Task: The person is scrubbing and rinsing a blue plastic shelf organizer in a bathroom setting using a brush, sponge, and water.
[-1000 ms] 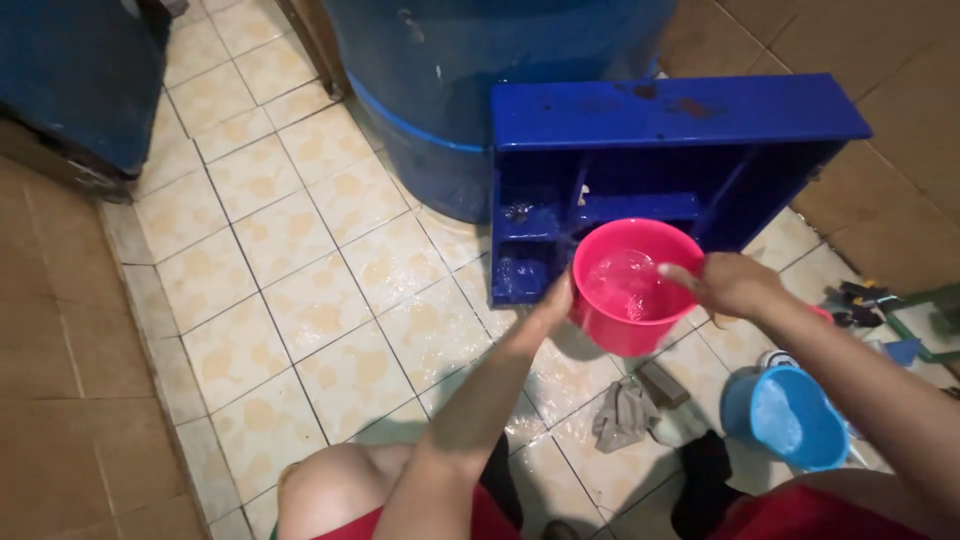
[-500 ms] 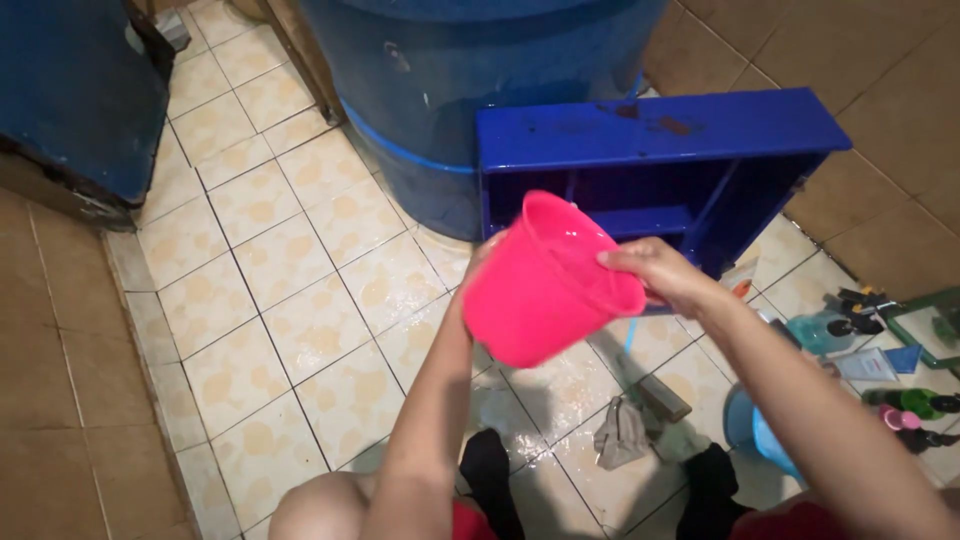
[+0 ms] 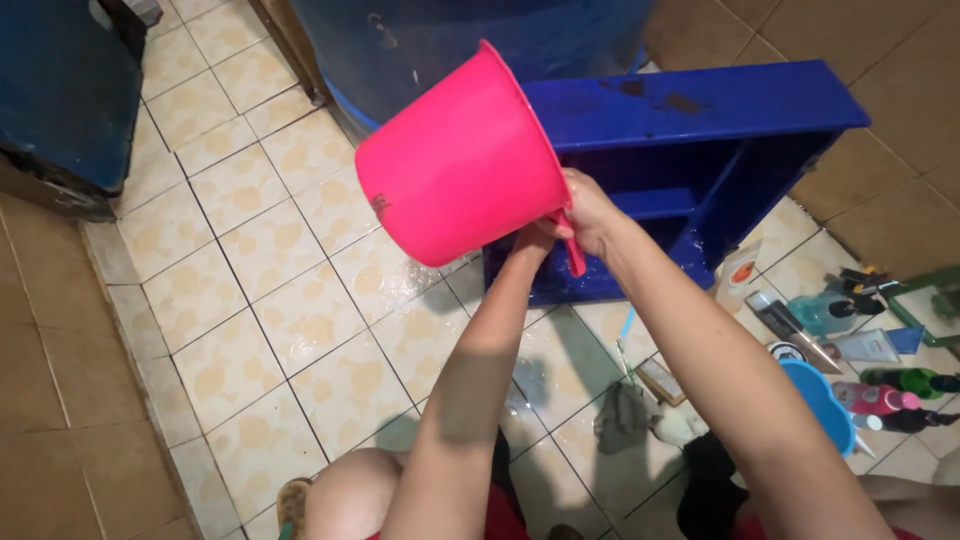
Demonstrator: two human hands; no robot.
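While tipped, pink bucket [image 3: 460,165] overlaps blue rack [image 3: 690,150].

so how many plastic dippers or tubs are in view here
2: the pink dipper tipped up in both hands above the blue shelf, and a blue tub on the floor at right, partly hidden.

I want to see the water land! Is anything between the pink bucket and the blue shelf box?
Nothing visible. The pink bucket, tipped and held by both hands, is right at the blue shelf box, mouth towards it.
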